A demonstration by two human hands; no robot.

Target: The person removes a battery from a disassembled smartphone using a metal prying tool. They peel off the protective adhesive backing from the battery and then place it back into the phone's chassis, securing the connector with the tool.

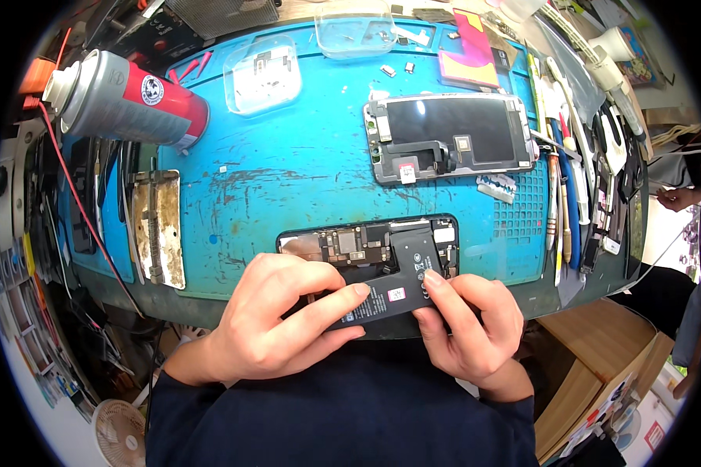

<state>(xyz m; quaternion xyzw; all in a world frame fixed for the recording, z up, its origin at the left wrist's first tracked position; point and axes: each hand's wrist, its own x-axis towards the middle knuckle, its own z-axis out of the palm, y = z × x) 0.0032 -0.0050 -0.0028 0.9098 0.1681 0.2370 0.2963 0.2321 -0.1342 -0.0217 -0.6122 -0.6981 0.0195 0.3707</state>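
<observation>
A black L-shaped phone battery (382,294) is tilted over the near side of an opened phone body (350,240), whose circuit board and small parts show along its far side. My left hand (276,319) pinches the battery's left end between fingers and thumb. On the right end, my right hand (475,327) grips it with the thumb below and the fingertips on top. The battery and my fingers hide the near part of the phone body. Beyond it, to the right, a detached phone screen assembly (459,136) lies with its back up.
The blue work mat (273,187) carries a spray can (132,101), clear plastic boxes (262,75), a metal board holder (157,226) and a razor blade (497,187). Several tweezers and screwdrivers (566,187) line the right edge. Another person's hand (678,199) shows at far right.
</observation>
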